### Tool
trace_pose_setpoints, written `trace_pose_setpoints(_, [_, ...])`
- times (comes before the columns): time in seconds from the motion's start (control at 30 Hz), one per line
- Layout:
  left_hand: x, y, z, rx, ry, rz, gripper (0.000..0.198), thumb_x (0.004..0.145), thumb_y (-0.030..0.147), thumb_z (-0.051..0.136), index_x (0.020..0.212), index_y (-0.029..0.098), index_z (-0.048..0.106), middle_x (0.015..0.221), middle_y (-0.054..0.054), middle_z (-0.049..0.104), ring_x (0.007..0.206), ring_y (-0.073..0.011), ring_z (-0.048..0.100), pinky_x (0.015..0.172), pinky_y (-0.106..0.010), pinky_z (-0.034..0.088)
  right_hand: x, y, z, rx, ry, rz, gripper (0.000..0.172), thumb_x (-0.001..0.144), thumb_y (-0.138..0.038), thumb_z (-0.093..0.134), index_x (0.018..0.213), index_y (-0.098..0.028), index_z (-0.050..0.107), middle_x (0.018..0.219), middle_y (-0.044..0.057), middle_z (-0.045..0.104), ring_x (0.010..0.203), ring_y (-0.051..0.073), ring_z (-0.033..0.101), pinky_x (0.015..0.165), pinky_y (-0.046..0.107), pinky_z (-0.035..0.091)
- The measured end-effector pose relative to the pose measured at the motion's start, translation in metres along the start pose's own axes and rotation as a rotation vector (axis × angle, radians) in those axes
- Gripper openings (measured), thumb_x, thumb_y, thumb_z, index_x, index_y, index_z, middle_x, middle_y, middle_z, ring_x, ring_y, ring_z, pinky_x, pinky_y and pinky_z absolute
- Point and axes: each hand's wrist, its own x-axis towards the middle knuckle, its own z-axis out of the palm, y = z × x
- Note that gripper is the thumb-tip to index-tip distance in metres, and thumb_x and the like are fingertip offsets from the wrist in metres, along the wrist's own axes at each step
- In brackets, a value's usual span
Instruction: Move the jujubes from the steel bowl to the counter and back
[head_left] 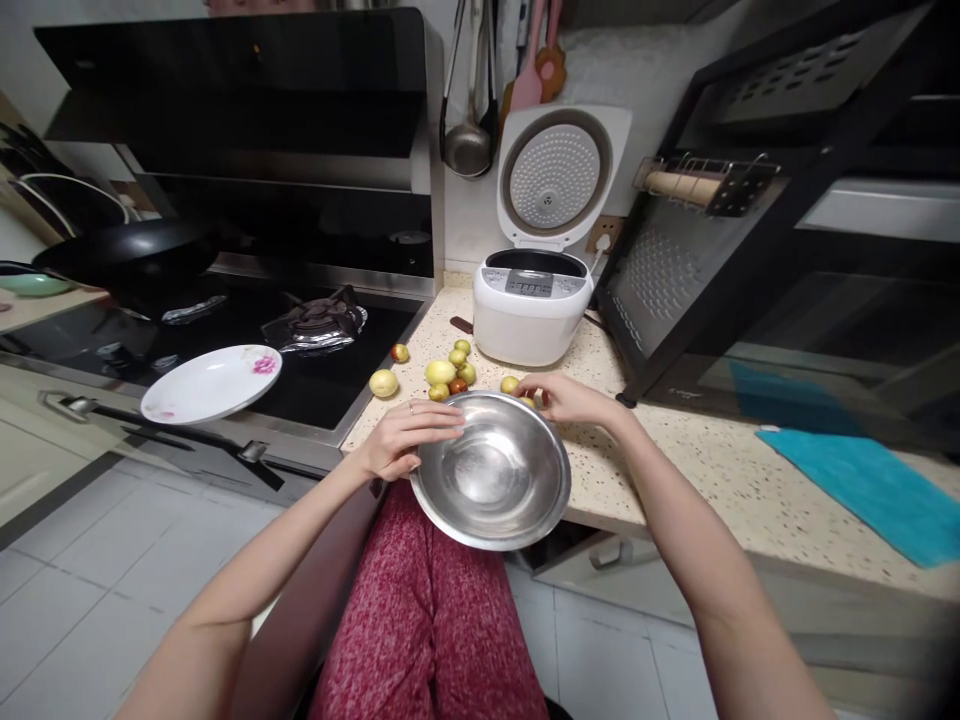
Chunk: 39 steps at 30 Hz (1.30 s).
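head view. stainless-steel bowl at the front edge of the table, partly over the person's legs. left hand: thumb and fingers clamped on its left rim. right hand: fingers curled downward just beyond the far right rim; cannot tell whether they have closed on a fruit.

key relation: small yellow fruit lies just left of the right fingertips, right hand nearer; roundish, no clear long axis. cluster of jujubes, yellow-green and reddish, just beyond the far rim, between the hands.

containers: bowl shows only bare metal inside. rice cooker, lid raised, inside too dark to read. wok on stove, contents hidden. floral plate near the stove's front edge, nothing seen on it.
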Motion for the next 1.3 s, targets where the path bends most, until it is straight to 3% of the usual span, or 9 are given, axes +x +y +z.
trace_pose_setpoints(0.13, [-0.002, -0.002, 0.001, 0.004, 0.001, -0.005, 0.066, 0.109, 0.056, 0.025, 0.134, 0.014, 0.068, 0.128, -0.018, 0.075, 0.126, -0.0294, 0.07, 0.105, -0.048, 0.057, -0.004, -0.006, -0.009, -0.052, 0.277, -0.007, 0.034, 0.085, -0.039, 0.076, 0.112, -0.018, 0.075, 0.11, 0.01, 0.076, 0.092, 0.025, 0.068, 0.076, 0.033, 0.053])
trace_pose_setpoints(0.23, [-0.003, -0.003, 0.002, 0.012, -0.006, -0.005, 0.065, 0.109, 0.056, 0.024, 0.133, 0.014, 0.069, 0.127, -0.018, 0.075, 0.126, -0.029, 0.07, 0.106, -0.049, 0.057, -0.005, -0.02, -0.01, -0.013, 0.353, -0.083, 0.039, 0.087, -0.045, 0.078, 0.115, -0.019, 0.074, 0.113, 0.011, 0.076, 0.1, 0.027, 0.069, 0.087, 0.038, 0.054])
trace_pose_setpoints(0.43, [-0.002, -0.003, 0.001, 0.021, -0.023, 0.004, 0.063, 0.109, 0.052, 0.024, 0.129, 0.015, 0.071, 0.123, -0.017, 0.077, 0.124, -0.0288, 0.071, 0.106, -0.048, 0.057, -0.001, -0.05, 0.012, 0.105, 0.086, -0.229, 0.036, 0.092, -0.045, 0.075, 0.119, -0.021, 0.073, 0.117, 0.01, 0.075, 0.107, 0.026, 0.069, 0.096, 0.041, 0.054])
trace_pose_setpoints(0.63, [-0.002, -0.003, 0.002, 0.023, -0.034, -0.002, 0.063, 0.109, 0.052, 0.024, 0.127, 0.016, 0.073, 0.12, -0.016, 0.079, 0.12, -0.028, 0.073, 0.107, -0.049, 0.057, 0.001, -0.055, 0.028, 0.083, -0.116, -0.272, 0.028, 0.095, -0.034, 0.073, 0.121, -0.023, 0.072, 0.118, 0.008, 0.074, 0.109, 0.024, 0.068, 0.1, 0.041, 0.051])
trace_pose_setpoints(0.8, [-0.001, -0.002, 0.001, 0.009, -0.041, -0.008, 0.063, 0.11, 0.05, 0.023, 0.125, 0.015, 0.073, 0.12, -0.016, 0.079, 0.119, -0.0274, 0.073, 0.107, -0.049, 0.057, 0.001, -0.05, 0.032, 0.045, -0.17, -0.229, 0.027, 0.093, -0.028, 0.074, 0.119, -0.02, 0.072, 0.115, 0.009, 0.074, 0.105, 0.023, 0.068, 0.095, 0.038, 0.051])
trace_pose_setpoints(1.07, [0.002, -0.001, 0.001, -0.014, -0.027, -0.016, 0.062, 0.11, 0.047, 0.022, 0.122, 0.016, 0.074, 0.116, -0.016, 0.08, 0.115, -0.0269, 0.075, 0.108, -0.049, 0.056, -0.001, -0.053, 0.032, -0.063, -0.236, -0.185, 0.033, 0.09, -0.023, 0.076, 0.123, -0.027, 0.075, 0.119, 0.006, 0.072, 0.107, 0.023, 0.067, 0.096, 0.036, 0.05])
trace_pose_setpoints(1.3, [0.002, -0.001, 0.0, -0.01, -0.028, -0.014, 0.061, 0.11, 0.045, 0.023, 0.122, 0.016, 0.075, 0.114, -0.015, 0.081, 0.114, -0.0264, 0.075, 0.107, -0.049, 0.056, -0.001, -0.055, 0.032, -0.051, -0.224, -0.205, 0.03, 0.092, -0.024, 0.071, 0.121, -0.025, 0.072, 0.118, 0.007, 0.07, 0.105, 0.023, 0.066, 0.094, 0.037, 0.05])
